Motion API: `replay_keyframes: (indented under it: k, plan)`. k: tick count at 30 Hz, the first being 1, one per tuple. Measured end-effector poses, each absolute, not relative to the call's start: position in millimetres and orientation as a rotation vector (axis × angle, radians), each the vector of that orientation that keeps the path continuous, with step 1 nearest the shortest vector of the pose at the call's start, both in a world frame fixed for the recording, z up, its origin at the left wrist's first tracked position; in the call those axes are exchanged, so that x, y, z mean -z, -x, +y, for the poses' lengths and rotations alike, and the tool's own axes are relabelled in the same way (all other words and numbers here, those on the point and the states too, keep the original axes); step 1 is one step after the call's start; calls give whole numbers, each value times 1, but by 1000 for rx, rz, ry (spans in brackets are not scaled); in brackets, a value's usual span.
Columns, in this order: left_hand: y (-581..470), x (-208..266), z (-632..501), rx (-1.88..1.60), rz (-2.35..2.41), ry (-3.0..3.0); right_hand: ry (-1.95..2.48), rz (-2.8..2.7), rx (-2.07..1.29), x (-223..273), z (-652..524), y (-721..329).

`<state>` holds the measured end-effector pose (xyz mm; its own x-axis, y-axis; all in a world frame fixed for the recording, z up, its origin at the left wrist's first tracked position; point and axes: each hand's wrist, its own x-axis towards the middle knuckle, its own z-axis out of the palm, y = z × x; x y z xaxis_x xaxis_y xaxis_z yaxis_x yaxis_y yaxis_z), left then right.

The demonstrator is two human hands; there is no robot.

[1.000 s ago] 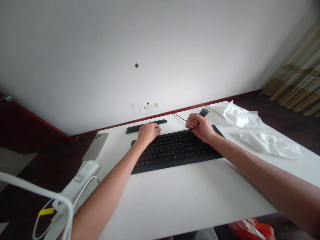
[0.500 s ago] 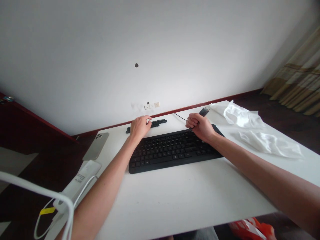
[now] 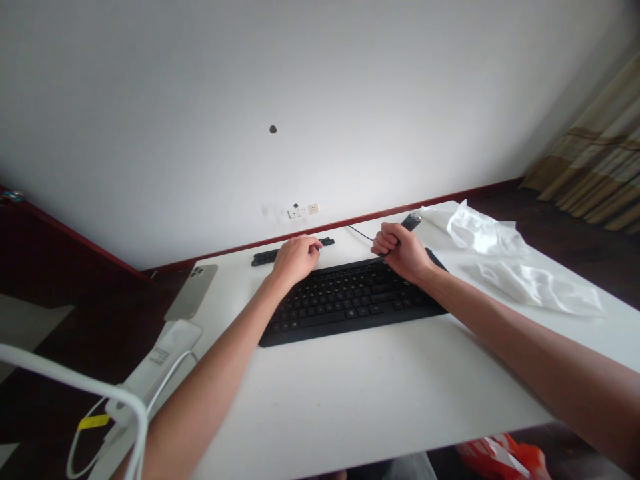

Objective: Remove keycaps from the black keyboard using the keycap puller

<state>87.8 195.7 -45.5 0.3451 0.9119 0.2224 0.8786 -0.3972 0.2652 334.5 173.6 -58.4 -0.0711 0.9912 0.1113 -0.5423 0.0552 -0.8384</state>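
A black keyboard (image 3: 330,303) lies on the white table, its upper right part under my right hand. My right hand (image 3: 397,250) is a fist around a screwdriver-like tool (image 3: 412,222), whose dark handle and shiny end stick out above. From under that fist a thin tip points to the keyboard's top edge. My left hand (image 3: 299,257) is at the keyboard's upper edge, fingers curled together; anything in them is too small to make out. Behind it lie rows of loose black keycaps (image 3: 265,256), partly hidden by the hand.
On the right lie crumpled white plastic bags (image 3: 487,233). At the left edge are a phone (image 3: 193,292) and a white power strip (image 3: 157,360) with a white cable (image 3: 75,380). A black cord (image 3: 359,233) runs behind the keyboard. The wall has sockets (image 3: 303,211).
My left hand has moved right along the loose keycaps, and its fingers have drawn together. My right hand has hardly moved and still grips the tool.
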Motion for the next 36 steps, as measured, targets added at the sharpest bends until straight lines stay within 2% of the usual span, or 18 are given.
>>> replay_keyframes:
  k: [8, 17, 36]
  plan:
    - [-148, 41, 134, -348, 1382, -2497, 680, -849, -1459, 55, 175, -338]
    - [-162, 58, 117, -173, 1273, -2588, 744, -640, -1503, 60, 174, -334]
    - [-166, 63, 117, -162, 1274, -2568, 849, -578, -1574, 61, 167, -328]
